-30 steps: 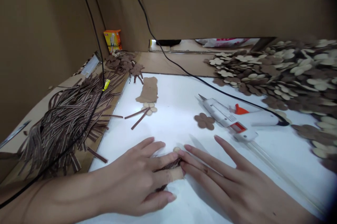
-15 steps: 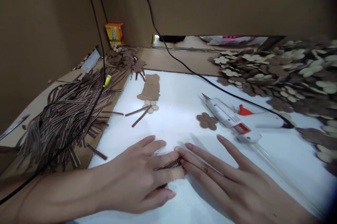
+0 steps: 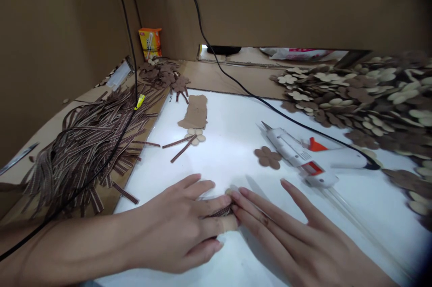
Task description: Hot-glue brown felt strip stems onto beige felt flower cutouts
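Observation:
My left hand lies palm down on the white board, fingers spread over a brown checked ribbon piece that shows between them. From the right, the fingertips of my right hand press at the end of that ribbon, touching my left fingers; its little finger stands apart. Most of the ribbon piece is hidden. A brown felt flower lies beyond my hands. Beside it rests a white glue gun with an orange trigger. A beige flower lies near two ribbon strips.
Many ribbon strips heap at the left. Brown and beige flowers pile up at the right. A black cable crosses the board to the glue gun. An orange box stands in the back corner, and cardboard walls enclose the area.
The whole view has shifted slightly, so things appear a little farther right. The fingers of my right hand have drawn closer together at the ribbon; my left hand keeps its place over it.

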`<state>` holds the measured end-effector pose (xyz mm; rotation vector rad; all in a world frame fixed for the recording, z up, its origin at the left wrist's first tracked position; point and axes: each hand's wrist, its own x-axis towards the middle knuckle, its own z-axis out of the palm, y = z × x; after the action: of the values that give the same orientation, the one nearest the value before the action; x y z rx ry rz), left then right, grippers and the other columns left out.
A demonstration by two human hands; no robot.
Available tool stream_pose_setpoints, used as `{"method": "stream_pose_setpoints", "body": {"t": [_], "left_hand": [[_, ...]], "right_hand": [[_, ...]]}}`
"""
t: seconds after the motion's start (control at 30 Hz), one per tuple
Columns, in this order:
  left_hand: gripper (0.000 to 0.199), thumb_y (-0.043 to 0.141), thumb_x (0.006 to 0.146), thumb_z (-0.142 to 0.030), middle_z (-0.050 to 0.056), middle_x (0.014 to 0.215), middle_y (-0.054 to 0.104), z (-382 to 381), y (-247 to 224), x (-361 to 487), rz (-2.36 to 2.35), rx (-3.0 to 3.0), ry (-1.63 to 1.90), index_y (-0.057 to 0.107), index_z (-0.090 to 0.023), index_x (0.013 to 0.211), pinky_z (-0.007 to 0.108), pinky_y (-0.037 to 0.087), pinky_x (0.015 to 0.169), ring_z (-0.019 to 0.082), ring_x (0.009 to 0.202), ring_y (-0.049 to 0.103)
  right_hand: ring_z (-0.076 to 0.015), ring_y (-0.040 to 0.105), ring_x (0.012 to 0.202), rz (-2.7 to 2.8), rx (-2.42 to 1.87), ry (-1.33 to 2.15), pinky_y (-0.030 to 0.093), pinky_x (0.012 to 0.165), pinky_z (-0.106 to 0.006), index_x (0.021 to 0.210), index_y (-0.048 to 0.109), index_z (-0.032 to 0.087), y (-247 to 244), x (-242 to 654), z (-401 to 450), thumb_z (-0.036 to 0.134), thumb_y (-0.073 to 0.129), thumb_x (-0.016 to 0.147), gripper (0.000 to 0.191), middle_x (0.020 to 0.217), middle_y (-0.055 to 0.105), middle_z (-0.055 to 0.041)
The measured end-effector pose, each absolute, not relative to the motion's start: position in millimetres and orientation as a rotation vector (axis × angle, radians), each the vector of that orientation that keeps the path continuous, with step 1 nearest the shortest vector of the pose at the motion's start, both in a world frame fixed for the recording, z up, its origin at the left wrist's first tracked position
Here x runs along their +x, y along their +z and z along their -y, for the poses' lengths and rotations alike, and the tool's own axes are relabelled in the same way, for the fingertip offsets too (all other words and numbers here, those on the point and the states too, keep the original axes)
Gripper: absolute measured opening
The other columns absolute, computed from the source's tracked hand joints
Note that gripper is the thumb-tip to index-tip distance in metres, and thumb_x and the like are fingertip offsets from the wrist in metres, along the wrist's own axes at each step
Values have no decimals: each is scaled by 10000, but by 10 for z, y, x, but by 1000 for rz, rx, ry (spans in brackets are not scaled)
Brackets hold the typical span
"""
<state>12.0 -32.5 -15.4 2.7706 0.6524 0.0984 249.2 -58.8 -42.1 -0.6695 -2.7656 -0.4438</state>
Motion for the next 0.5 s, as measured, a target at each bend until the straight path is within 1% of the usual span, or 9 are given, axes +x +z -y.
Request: {"method": "stream_pose_setpoints", "body": {"t": [0.1,0.17,0.33,0.43,0.5], "left_hand": [[378,384,903,-280,33,1319,497,321,-144,121,-656,2778,121,455,-210,1268,445,323,1013,264,1180,427],[383,394,900,-277,38,1328,487,318,-149,119,-653,2782,125,447,-209,1273,439,322,1016,257,1185,428],[384,375,906,-276,47,1349,465,321,-184,119,-655,2787,133,431,-209,1280,446,310,1020,262,1190,421],[383,376,906,-268,35,1344,471,325,-194,122,-673,2765,139,422,-223,1284,441,312,1017,254,1188,424],[365,391,901,-266,38,1330,484,326,-197,124,-679,2754,155,448,-220,1258,435,314,1016,250,1183,429]], "right_hand": [[-229,400,1240,2768,-706,-439,106,1094,-536,1135,558,90,-448,2512,600,67,276,884,378,1262,548,-105],[-227,403,1238,2773,-696,-429,106,1097,-525,1157,544,75,-454,2524,590,49,261,872,403,1278,534,-106],[-239,443,1201,2791,-656,-418,99,1092,-532,1145,548,56,-439,2510,576,21,261,845,418,1260,549,-109],[-243,434,1209,2795,-685,-413,117,1084,-549,1136,551,68,-443,2493,599,16,275,837,410,1257,552,-106],[-244,423,1220,2793,-716,-411,125,1081,-556,1136,550,79,-445,2489,608,16,276,834,412,1264,547,-103]]}}
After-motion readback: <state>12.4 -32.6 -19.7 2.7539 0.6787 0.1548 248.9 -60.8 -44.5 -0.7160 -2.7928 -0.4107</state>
